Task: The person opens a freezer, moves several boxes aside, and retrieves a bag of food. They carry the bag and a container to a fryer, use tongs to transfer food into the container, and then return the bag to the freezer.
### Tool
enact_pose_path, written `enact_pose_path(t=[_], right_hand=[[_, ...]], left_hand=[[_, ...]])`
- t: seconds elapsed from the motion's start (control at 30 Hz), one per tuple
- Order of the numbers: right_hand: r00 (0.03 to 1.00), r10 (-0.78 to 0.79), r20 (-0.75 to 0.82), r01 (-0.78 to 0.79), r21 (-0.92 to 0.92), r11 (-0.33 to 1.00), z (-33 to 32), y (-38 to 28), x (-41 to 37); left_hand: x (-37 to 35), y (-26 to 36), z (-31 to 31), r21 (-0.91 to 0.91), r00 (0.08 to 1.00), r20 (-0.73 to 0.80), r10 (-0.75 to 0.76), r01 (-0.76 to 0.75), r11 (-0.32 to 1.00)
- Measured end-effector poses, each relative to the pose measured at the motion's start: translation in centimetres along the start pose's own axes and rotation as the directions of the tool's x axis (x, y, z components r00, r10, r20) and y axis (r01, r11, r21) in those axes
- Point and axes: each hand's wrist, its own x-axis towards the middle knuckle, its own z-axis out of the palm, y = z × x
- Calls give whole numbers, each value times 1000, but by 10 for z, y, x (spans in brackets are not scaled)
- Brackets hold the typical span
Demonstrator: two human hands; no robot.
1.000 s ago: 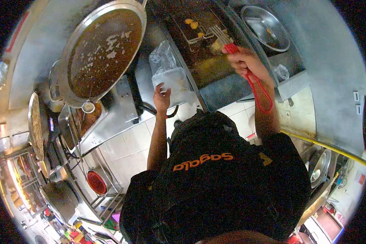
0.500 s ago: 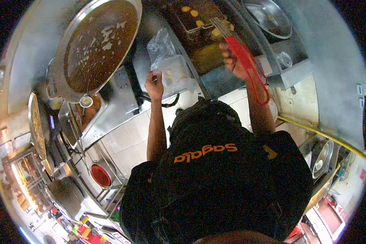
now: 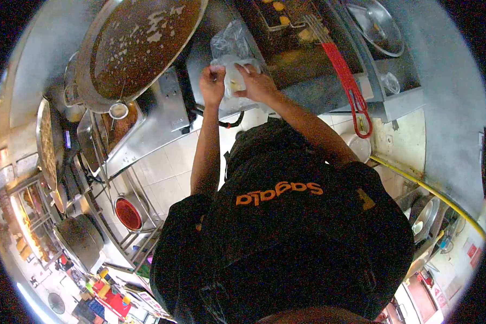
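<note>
A clear plastic bag (image 3: 230, 43) lies on the metal counter, its near part whitish and cloudy with small yellowish bits. My left hand (image 3: 213, 86) is closed at the bag's left edge, fingers pinched on the plastic. From the right, my right hand (image 3: 256, 85) reaches over the bag, thumb and fingers apart, at or just above the plastic. A fry basket's long red handle (image 3: 343, 67) slants across the fryer's edge, with no hand on it. Yellow food pieces (image 3: 278, 6) show in the dark oil of the fryer (image 3: 294, 62).
A large pan of brown oil (image 3: 129, 59) stands at the upper left, a small strainer (image 3: 119, 110) by its rim. At the upper right is a round metal lid or bowl (image 3: 380, 29). A red-lined pot (image 3: 128, 213) sits low at left; a yellow hose (image 3: 432, 191) runs along the right.
My right hand has left the red handle and moved left to the plastic bag. The left hand stays at the bag's edge. The camera view has shifted slightly.
</note>
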Motion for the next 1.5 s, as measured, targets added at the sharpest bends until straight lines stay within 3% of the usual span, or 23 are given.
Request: enact_pose_path(t=[0.1,0.2,0.23,0.33,0.47,0.57,0.67,0.77,0.87,0.9,1.0,1.03,1.07,1.13,1.17,1.27,1.4,1.5], right_hand=[[946,153,287,-107,-167,980,20,15,10],[946,247,211,-216,-158,964,-8,15,6],[927,273,256,-257,-93,962,-19,19,4],[928,335,165,-305,-184,934,-36,23,-2],[894,392,216,-351,-206,914,-48,25,-21],[919,356,170,-336,-138,932,-50,29,-42],[902,391,183,-394,-25,919,-47,33,-58],[930,344,131,-357,89,930,-47,35,-59],[907,393,149,-420,265,868,-27,48,-49],[915,369,164,-403,291,868,-27,44,-43],[915,337,220,-396,337,854,-21,37,-25],[901,354,250,-423,331,844,-16,37,-20],[887,368,279,-448,323,834,-14,38,-18],[929,338,152,-369,309,877,-18,37,-20],[944,317,89,-328,297,897,-20,37,-20],[932,353,84,-363,205,909,-22,50,-30],[933,360,31,-358,200,912,-31,56,-44],[941,339,-6,-334,156,930,-35,60,-51]], left_hand=[[-12,-9,-7,34,997,-79,-8,11,999],[-28,3,-26,81,978,-193,-79,96,992],[-31,7,-33,99,969,-223,-111,135,986],[-41,-30,-48,-67,940,-309,-142,128,990],[-51,-33,-66,-37,967,-151,-203,200,979],[-57,-29,-64,-178,927,-121,-355,332,926],[-60,-28,-59,-349,900,-84,-428,376,859],[-60,-21,-55,-433,882,-41,-470,409,804],[-63,-2,-40,-281,966,55,-254,259,924],[-66,9,-38,-176,944,181,-276,308,935],[-68,44,-27,304,939,325,-113,9,953],[-68,49,-21,361,953,288,-94,-17,932],[-65,43,-20,408,955,256,-149,33,912],[-57,19,-20,494,950,180,-256,138,858],[-57,13,-20,477,990,98,-101,42,878],[-55,-1,-30,305,998,-2,-64,61,950],[-60,-6,-33,282,995,-14,-95,95,955],[-62,-41,-33,122,988,-30,-154,157,980]])
